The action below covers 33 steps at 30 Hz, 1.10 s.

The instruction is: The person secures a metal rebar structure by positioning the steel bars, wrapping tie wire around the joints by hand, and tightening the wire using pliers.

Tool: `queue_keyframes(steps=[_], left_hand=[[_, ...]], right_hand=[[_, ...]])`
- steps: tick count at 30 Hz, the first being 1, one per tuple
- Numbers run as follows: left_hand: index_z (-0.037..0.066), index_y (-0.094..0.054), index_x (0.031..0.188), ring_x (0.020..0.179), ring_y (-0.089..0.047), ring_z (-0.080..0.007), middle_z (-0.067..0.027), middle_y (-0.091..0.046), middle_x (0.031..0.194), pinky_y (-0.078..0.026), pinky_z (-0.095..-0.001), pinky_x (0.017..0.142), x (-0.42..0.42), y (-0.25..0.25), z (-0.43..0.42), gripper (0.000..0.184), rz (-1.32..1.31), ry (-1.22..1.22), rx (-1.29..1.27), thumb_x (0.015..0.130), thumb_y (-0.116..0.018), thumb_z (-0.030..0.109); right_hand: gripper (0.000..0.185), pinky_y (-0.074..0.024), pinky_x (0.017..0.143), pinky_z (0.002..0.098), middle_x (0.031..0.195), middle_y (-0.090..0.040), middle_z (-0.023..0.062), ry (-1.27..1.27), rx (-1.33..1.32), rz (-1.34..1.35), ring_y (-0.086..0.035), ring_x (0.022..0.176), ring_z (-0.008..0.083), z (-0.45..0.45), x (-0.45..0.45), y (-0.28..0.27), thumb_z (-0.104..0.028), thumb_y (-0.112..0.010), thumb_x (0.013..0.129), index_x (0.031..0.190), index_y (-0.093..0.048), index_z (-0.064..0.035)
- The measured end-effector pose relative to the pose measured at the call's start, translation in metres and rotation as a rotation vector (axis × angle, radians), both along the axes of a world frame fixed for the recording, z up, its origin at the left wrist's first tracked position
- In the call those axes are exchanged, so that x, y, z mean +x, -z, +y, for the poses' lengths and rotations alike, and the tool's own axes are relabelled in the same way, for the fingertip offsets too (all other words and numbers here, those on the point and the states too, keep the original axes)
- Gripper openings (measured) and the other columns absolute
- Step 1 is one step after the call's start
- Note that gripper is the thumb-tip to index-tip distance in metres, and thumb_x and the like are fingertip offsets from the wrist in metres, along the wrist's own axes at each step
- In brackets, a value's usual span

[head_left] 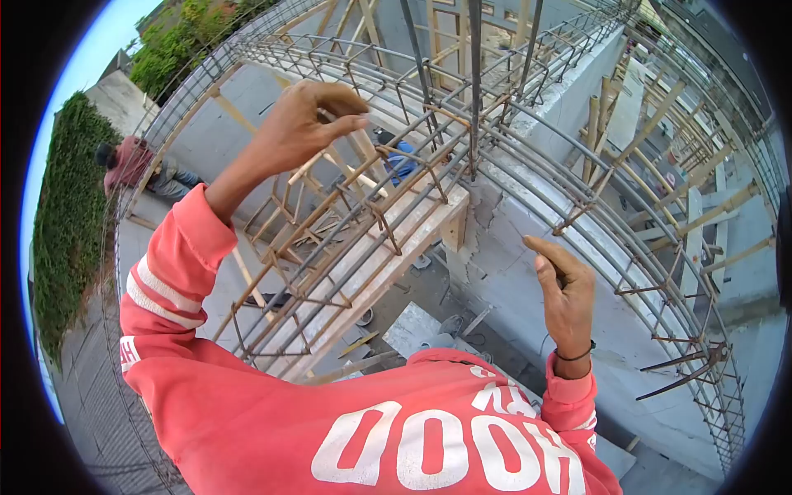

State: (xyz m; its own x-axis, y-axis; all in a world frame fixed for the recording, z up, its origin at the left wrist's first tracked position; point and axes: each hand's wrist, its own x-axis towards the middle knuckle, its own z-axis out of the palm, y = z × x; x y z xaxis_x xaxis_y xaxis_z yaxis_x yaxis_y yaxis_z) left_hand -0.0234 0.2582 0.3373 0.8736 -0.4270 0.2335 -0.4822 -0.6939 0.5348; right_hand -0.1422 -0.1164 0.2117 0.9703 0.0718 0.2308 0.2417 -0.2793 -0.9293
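My left hand (301, 124) is raised at the upper left, above the rebar cage (330, 206). Its thumb and fingers are curved with a gap between them, and nothing shows in it. On the right, my right hand (565, 289) hangs in front of the grey wall (511, 247), its forefinger and thumb apart and the other fingers curled; no held object is visible. Long bars (553, 169) run along the wall top just above it. Upright bars (474, 82) rise where the cages meet, between my hands.
A person in a reddish top (130, 165) is at the far left. Someone in blue (402, 161) is partly hidden behind the cage. A tool-like metal piece (693, 359) lies on bars at the right. Wooden props (709, 219) stand beyond the wall.
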Motion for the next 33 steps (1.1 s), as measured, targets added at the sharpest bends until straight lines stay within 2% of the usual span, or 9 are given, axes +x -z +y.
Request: queue_keyframes(steps=[1, 7, 11, 17, 18, 21, 26, 31, 33], left_hand=[[-0.001, -0.074, 0.108, 0.079, -0.069, -0.0171, -0.0097, -0.076, 0.093, -0.055, -0.0306, 0.074, 0.013, 0.012, 0.016, 0.026, 0.019, -0.123, 0.097, 0.091, -0.077, 0.018], [-0.001, -0.076, 0.101, 0.076, -0.073, -0.0209, -0.0159, -0.076, 0.087, -0.057, -0.0358, 0.072, 0.064, 0.112, 0.028, 0.021, 0.126, 0.067, 0.061, 0.091, -0.073, 0.018], [-0.001, -0.076, 0.101, 0.075, -0.073, -0.0199, -0.0156, -0.075, 0.084, -0.057, -0.0347, 0.07, 0.084, 0.118, 0.002, 0.02, 0.056, 0.061, 0.004, 0.09, -0.072, 0.015], [0.0, -0.077, 0.102, 0.07, -0.071, -0.019, -0.014, -0.077, 0.086, -0.056, -0.033, 0.068, 0.114, 0.137, 0.0, 0.021, 0.185, 0.239, -0.132, 0.088, -0.073, 0.014], [-0.002, -0.076, 0.098, 0.072, -0.061, -0.0085, -0.0047, -0.071, 0.079, -0.053, -0.028, 0.067, 0.114, 0.141, -0.001, 0.024, 0.198, 0.29, -0.182, 0.089, -0.08, 0.02], [-0.001, -0.076, 0.099, 0.071, -0.06, -0.0086, -0.0041, -0.071, 0.08, -0.052, -0.0281, 0.066, 0.113, 0.146, -0.004, 0.027, 0.201, 0.376, -0.288, 0.088, -0.082, 0.022], [0.001, -0.077, 0.097, 0.064, -0.064, -0.0124, -0.0065, -0.073, 0.078, -0.051, -0.0292, 0.062, 0.113, 0.169, -0.008, 0.018, 0.145, 0.198, -0.279, 0.088, -0.077, 0.016], [0.002, -0.071, 0.12, 0.062, -0.061, -0.0112, -0.0059, -0.07, 0.072, -0.05, -0.0292, 0.061, 0.109, 0.195, -0.02, 0.04, 0.133, 0.078, -0.47, 0.088, -0.079, 0.025], [0.001, -0.069, 0.123, 0.063, -0.06, -0.0113, -0.0059, -0.069, 0.072, -0.05, -0.0293, 0.061, 0.118, 0.207, -0.021, 0.045, 0.1, 0.109, -0.417, 0.088, -0.079, 0.027]], right_hand=[[0.022, -0.026, 0.05, 0.0283, 0.069, -0.053, -0.0001, 0.054, -0.073, -0.034, -0.033, 0.057, 0.0061, 0.003, 0.004, 0.009, -0.007, -0.062, 0.099, 0.117, -0.074, -0.0016], [0.022, -0.0305, 0.051, 0.0309, 0.067, -0.051, 0.0027, 0.098, -0.221, 0.002, -0.035, 0.056, 0.0092, 0.041, 0.03, 0.024, -0.004, -0.06, 0.097, 0.113, -0.074, 0.0002], [0.021, -0.03, 0.051, 0.0306, 0.064, -0.048, 0.003, 0.09, -0.249, 0.068, -0.034, 0.056, 0.0089, 0.054, 0.039, 0.012, -0.005, -0.059, 0.097, 0.111, -0.074, 0.0006], [0.02, -0.0272, 0.05, 0.0293, 0.06, -0.044, 0.0004, 0.206, -0.235, 0.071, -0.033, 0.055, 0.0065, 0.055, 0.046, 0.015, -0.004, -0.061, 0.095, 0.108, -0.075, 0.0001], [0.019, -0.0267, 0.05, 0.0289, 0.06, -0.044, -0.0003, 0.225, -0.261, 0.044, -0.033, 0.055, 0.0061, 0.058, 0.047, 0.014, -0.004, -0.061, 0.094, 0.105, -0.076, 0.0002], [0.017, -0.0259, 0.05, 0.0283, 0.058, -0.044, -0.001, 0.317, -0.277, 0.005, -0.033, 0.054, 0.0055, 0.062, 0.046, 0.009, -0.003, -0.062, 0.091, 0.1, -0.076, 0.0001], [0.017, -0.0267, 0.049, 0.0292, 0.058, -0.045, -0.0006, 0.398, -0.269, 0.037, -0.033, 0.053, 0.0062, 0.066, 0.053, 0.004, -0.005, -0.063, 0.09, 0.097, -0.077, -0.0016], [0.018, -0.0286, 0.049, 0.032, 0.058, -0.046, 0.004, 0.372, -0.232, -0.041, -0.033, 0.053, 0.0094, 0.088, 0.082, 0.052, -0.008, -0.064, 0.092, 0.103, -0.077, -0.0019], [0.019, -0.0326, 0.05, 0.0326, 0.059, -0.051, 0.0065, 0.372, -0.232, -0.077, -0.037, 0.052, 0.0105, 0.105, 0.091, 0.056, -0.008, -0.063, 0.093, 0.105, -0.076, -0.002]])
